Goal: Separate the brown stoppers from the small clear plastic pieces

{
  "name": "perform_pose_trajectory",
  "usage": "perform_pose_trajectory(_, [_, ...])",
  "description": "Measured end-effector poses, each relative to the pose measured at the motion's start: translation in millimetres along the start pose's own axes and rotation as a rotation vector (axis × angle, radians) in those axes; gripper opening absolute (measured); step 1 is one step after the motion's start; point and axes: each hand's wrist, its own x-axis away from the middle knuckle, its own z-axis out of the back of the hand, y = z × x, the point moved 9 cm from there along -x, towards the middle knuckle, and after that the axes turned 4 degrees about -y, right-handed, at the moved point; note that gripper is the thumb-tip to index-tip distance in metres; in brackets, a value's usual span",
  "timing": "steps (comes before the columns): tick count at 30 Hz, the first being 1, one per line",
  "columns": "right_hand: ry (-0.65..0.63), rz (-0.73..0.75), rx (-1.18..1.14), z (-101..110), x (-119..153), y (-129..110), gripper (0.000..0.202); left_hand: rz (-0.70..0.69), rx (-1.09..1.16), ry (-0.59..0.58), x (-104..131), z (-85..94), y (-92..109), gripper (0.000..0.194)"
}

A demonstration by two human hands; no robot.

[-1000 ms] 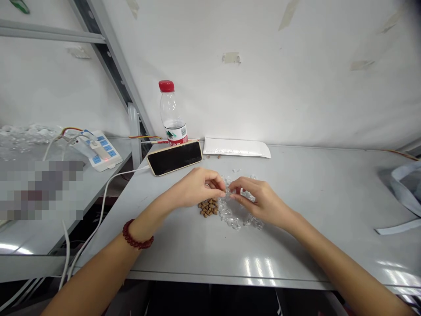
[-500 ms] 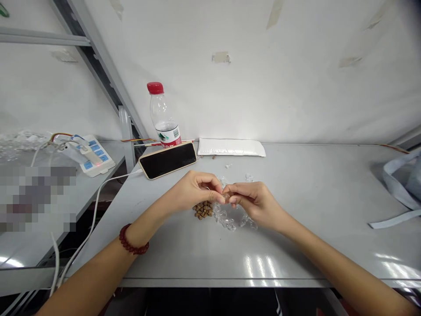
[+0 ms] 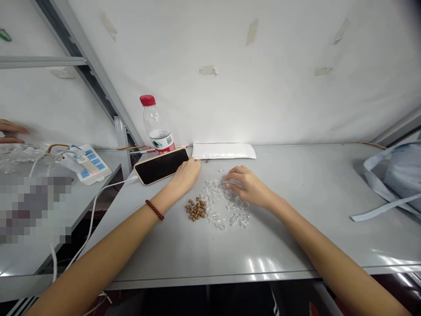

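Observation:
Small clear plastic pieces (image 3: 213, 191) lie spread over the middle of the grey table. Beside them on the left is a pile of small brown pellets (image 3: 196, 210). My left hand (image 3: 188, 174) is at the right end of the black-screened phone (image 3: 161, 166), near the white packet; its fingertips are hidden behind the hand. Over the right part of the clear pieces, my right hand (image 3: 243, 184) has its thumb and forefinger bent towards each other around something too small to make out.
A red-capped bottle (image 3: 158, 127) stands behind the phone. A white packet (image 3: 223, 151) lies along the wall. On the left are a power strip (image 3: 94, 164), cables and another person's hand (image 3: 11, 131). A pale blue bag (image 3: 401, 175) sits at the right.
My hands, together over the clear pieces before, have moved apart. My left hand has gone up and left to the phone's end. Another person's hand has come into view at the left.

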Motion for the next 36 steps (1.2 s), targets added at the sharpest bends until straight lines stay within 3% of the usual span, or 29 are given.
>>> perform_pose_trajectory(4, [-0.069, -0.001, -0.026, -4.8, 1.3, -0.8, 0.017, 0.037, -0.015, 0.017, -5.0, -1.5, 0.8, 0.03])
perform_pose_trajectory(7, [-0.051, 0.001, -0.052, -2.0, 0.6, 0.7, 0.016, 0.004, 0.031, 0.035, -2.6, 4.4, 6.3, 0.027])
perform_pose_trajectory(11, [0.069, -0.064, -0.066, 8.1, -2.7, 14.2, 0.021, -0.173, 0.2, 0.021, 11.8, 12.1, 31.3, 0.021])
perform_pose_trajectory(15, [0.114, -0.051, -0.063, 6.2, -8.8, 22.6, 0.03, -0.356, 0.534, -0.041, 33.6, 18.1, 56.0, 0.02])
perform_pose_trajectory(17, [0.096, 0.0, -0.057, 0.4, -12.7, 22.0, 0.033, -0.323, 0.572, -0.052, 40.0, 21.7, 53.1, 0.021])
perform_pose_trajectory(20, [0.068, 0.037, -0.054, -8.0, -17.1, 22.1, 0.035, -0.201, 0.552, -0.06, 44.8, 28.5, 33.2, 0.022])
perform_pose_trajectory(26, [0.074, 0.02, -0.04, -10.5, -17.8, 20.1, 0.031, -0.141, 0.51, -0.3, 55.7, 21.5, 6.4, 0.018])
perform_pose_trajectory(30, [0.053, -0.037, -0.01, -11.4, -15.8, 21.8, 0.029, -0.129, 0.612, -0.403, 63.1, 14.3, 4.6, 0.017])
perform_pose_trajectory(36, [0.125, -0.086, -0.085, 1.7, -9.0, 14.0, 0.026, -0.08, 0.592, -0.398, 66.0, 1.0, 5.0, 0.019])
